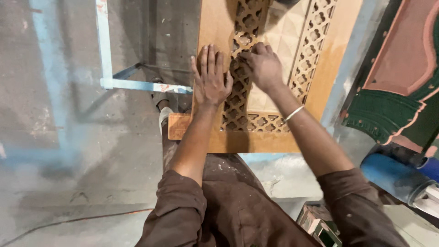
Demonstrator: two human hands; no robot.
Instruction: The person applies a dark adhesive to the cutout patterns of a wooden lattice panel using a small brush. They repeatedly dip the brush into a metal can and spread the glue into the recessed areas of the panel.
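Head view: person seen from above, both arms in dark brown sleeves reaching forward over a carved wooden panel (274, 91).
Panel: tan board with a pierced lattice strip (240, 98) of repeating cut-out shapes framing a paler inner field with raised relief; it lies ahead of the person's lap, its near edge close to the body.
Left hand (210, 77): laid flat, fingers spread, palm pressing the plain left border of the panel; it grips nothing.
Right hand (261, 66): fingers curled, tips pressed onto the lattice strip; whether a small piece of abrasive sits beneath them cannot be told. A pale bangle (294, 113) circles this wrist.
Step in hand: judging by the pose, the lattice is being rubbed or felt by fingertip while the other hand steadies the board.
Next move calls for: light, even pressure along the thin lattice bars, with the flat hand holding the board from sliding.
Surface: no worktop is plain; a light blue metal frame (137, 84) shows under the panel's left edge.
Room: grey concrete floor (68, 160) dusted with blue paint; a green and reddish carved piece (393, 110) to the right; a blue cylinder (388, 176) at the lower right.
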